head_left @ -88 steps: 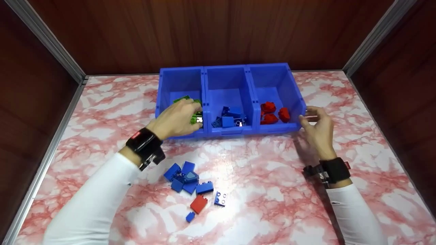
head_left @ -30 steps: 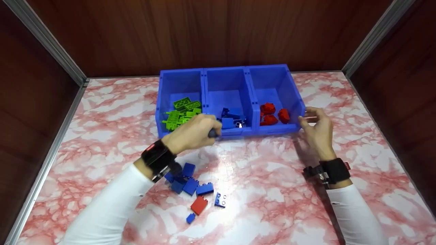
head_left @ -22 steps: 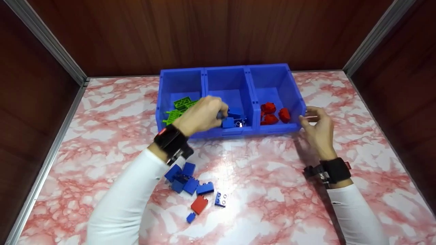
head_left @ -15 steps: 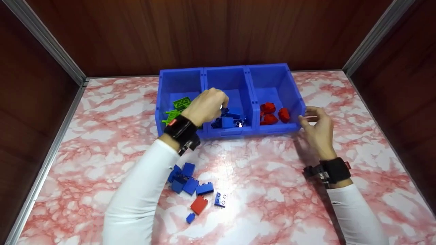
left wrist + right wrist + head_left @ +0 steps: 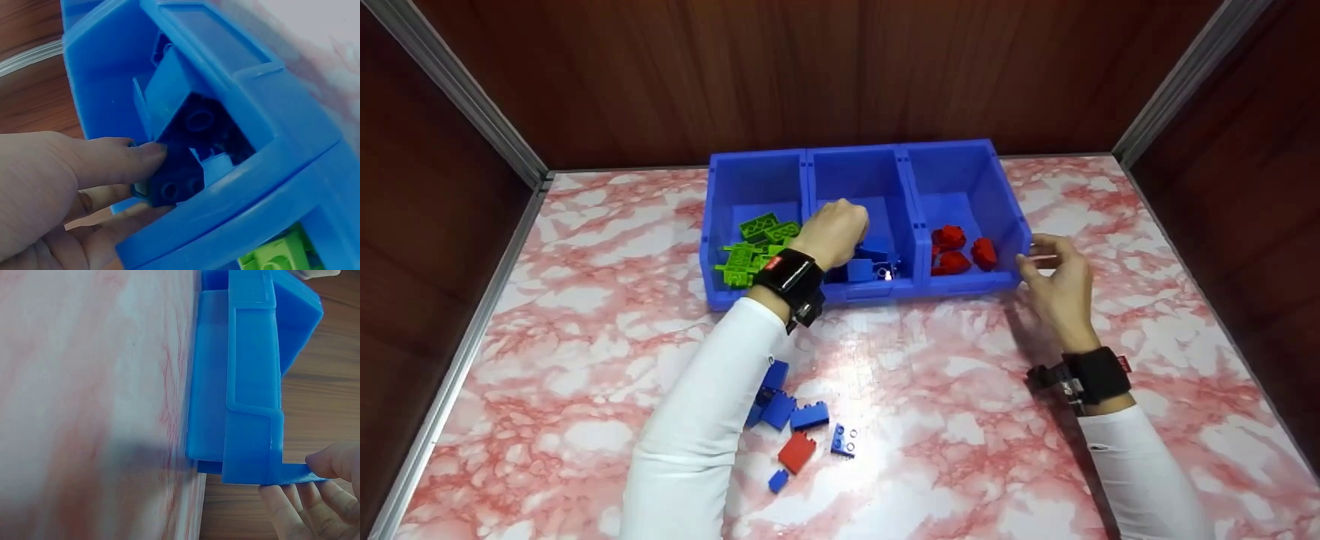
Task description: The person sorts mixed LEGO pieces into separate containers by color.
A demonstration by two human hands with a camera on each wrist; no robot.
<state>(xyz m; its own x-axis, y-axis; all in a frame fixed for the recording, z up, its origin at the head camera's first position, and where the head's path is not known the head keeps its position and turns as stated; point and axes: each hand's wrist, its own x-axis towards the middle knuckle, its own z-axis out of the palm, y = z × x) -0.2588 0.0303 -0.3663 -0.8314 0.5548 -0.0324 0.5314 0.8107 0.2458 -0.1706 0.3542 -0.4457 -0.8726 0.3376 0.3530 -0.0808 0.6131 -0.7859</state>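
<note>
My left hand reaches down into the middle compartment of the blue three-part bin. In the left wrist view its thumb and fingers pinch a dark blue toy brick, low among other blue bricks; the head view hides this brick behind the hand. My right hand grips the outer wall of the bin's right end, with the thumb on one side and the fingers on the other. Green bricks lie in the left compartment, red bricks in the right one.
On the marbled tabletop, in front of the bin, lie several blue bricks, partly hidden by the left sleeve. A red brick and a small blue brick lie nearer. Wooden panels enclose the table.
My left hand has left the green compartment, taken a dark blue brick from the table pile, and carried it up and right into the middle compartment. My right hand stays on the bin.
</note>
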